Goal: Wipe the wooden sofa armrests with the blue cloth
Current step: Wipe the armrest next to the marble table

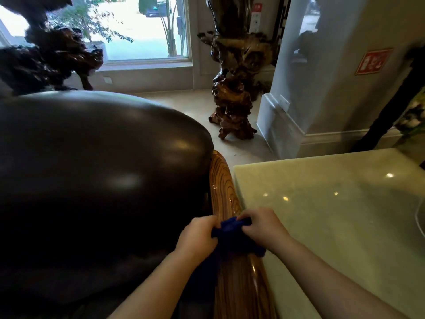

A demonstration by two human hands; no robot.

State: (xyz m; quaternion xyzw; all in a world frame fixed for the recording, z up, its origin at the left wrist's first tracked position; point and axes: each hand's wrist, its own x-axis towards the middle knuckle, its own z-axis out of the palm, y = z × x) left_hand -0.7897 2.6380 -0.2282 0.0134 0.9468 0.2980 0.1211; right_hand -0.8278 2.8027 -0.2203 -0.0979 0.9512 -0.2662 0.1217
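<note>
A wooden sofa armrest with a bold grain runs from the middle of the view down to the bottom edge. The blue cloth lies bunched across it low in the frame. My left hand grips the cloth's left side. My right hand grips its right side, fingers curled over the top fold. Part of the cloth hangs down the armrest's left flank, under my left wrist.
A dark glossy leather sofa cushion fills the left. A pale polished stone table stands right beside the armrest. A carved root sculpture stands on the floor beyond, by a window and a white pillar.
</note>
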